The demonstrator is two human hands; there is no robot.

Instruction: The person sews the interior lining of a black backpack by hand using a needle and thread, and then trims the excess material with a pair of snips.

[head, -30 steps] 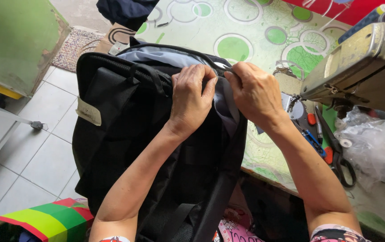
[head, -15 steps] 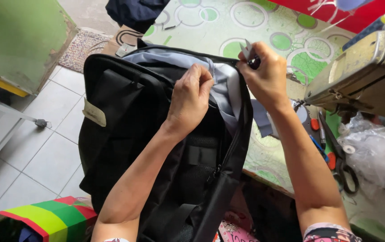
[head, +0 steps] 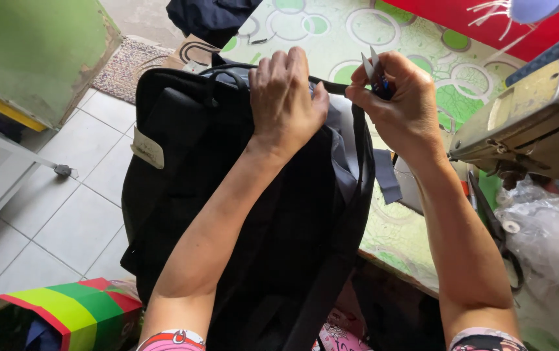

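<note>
1. Two forearms reach up over a black backpack (head: 227,214) hanging off the desk (head: 416,240) edge.
2. Left hand (head: 286,97): fingers clenched on the backpack's top rim.
3. Right hand (head: 400,97): fingers pinch small thread snips (head: 374,68), raised just above the rim.
4. Sewing machine (head: 533,123) stands beyond, right.

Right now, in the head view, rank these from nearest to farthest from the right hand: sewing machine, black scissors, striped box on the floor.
From the right hand:
1. Sewing machine, just to its right on the table.
2. Black scissors, lower right, below the machine.
3. Striped box, far lower left on the floor.
</note>
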